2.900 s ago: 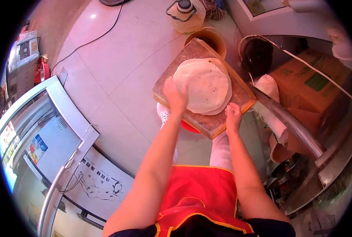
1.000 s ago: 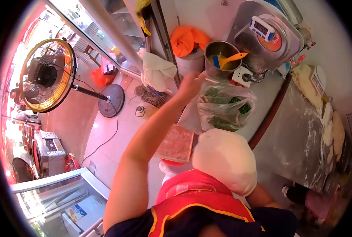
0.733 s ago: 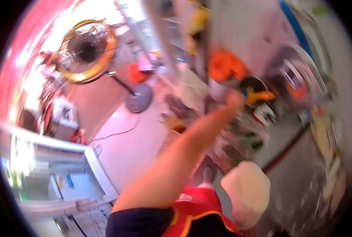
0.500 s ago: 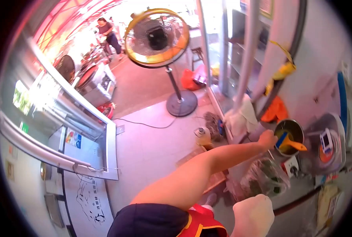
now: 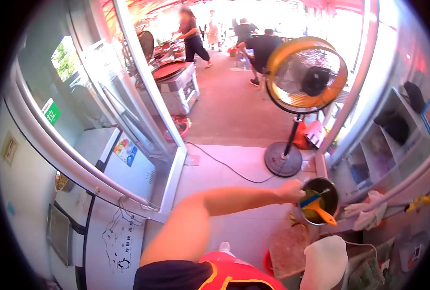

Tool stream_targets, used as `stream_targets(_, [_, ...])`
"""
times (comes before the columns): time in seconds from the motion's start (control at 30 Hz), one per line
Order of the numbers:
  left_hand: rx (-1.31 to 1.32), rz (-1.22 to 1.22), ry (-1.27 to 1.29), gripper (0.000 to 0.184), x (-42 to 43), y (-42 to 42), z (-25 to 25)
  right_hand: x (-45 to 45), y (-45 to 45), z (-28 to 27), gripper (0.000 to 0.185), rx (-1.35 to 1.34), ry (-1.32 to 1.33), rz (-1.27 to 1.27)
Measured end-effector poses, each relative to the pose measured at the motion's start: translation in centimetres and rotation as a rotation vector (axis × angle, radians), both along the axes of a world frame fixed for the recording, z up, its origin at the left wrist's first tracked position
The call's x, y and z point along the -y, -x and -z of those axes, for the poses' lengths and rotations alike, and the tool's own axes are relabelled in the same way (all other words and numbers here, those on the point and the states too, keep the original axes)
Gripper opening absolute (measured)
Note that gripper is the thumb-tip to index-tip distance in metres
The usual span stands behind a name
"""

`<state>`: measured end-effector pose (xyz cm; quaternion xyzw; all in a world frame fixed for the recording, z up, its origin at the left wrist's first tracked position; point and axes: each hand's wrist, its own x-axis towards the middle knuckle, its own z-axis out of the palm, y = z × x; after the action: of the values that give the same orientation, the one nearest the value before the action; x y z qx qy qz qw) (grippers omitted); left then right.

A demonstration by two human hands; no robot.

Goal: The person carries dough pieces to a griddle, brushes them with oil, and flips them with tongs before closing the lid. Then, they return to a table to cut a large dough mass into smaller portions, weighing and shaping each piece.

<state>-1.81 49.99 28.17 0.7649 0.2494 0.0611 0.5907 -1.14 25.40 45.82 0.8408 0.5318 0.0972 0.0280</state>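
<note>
My left hand (image 5: 291, 191) is closed at the near-left rim of a metal pot (image 5: 329, 190), holding it up over the floor. Whether the fingers grip the rim or a handle is hidden. A brush (image 5: 319, 211) with an orange handle and a blue head leans in the pot, its handle sticking out over the rim. Dark yellowish contents show inside. At the lower right, a pale rounded form (image 5: 326, 263) rises on the side of my right arm. It looks like my right hand in a white covering, but no fingers can be made out.
A yellow pedestal fan (image 5: 306, 72) stands in the doorway, its cable (image 5: 224, 164) crossing the floor. Glass door panels flank the opening. Below the pot lies a brownish board (image 5: 287, 246). White gloves (image 5: 371, 212) hang on the right. Several people are outside near a cooking stand (image 5: 176, 89).
The pot, with the brush in it, has moved off the cluttered right-hand side to in front of the doorway, held by my left hand. My view has turned right and up, showing more people outside.
</note>
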Motion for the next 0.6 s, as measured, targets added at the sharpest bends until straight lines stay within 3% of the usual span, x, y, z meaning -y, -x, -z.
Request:
stream_targets(0.3, [-0.155, -0.585, -0.288, 0.026, -25.5, 25.3, 7.0, -23.0, 9.4, 1.7, 0.008, -0.076, -0.159, -0.324])
stream_targets(0.37, [-0.133, -0.708, -0.078, 0.026, -29.2, 29.0, 4.7, -28.2, 10.3, 2.8, 0.008, -0.091, -0.186, -0.374])
stream_targets(0.6, [0.066, -1.035, 0.090, 0.020, -47.8, 37.3, 9.3, -50.9, 9.6, 7.3, 0.008, -0.141, -0.294, -0.589])
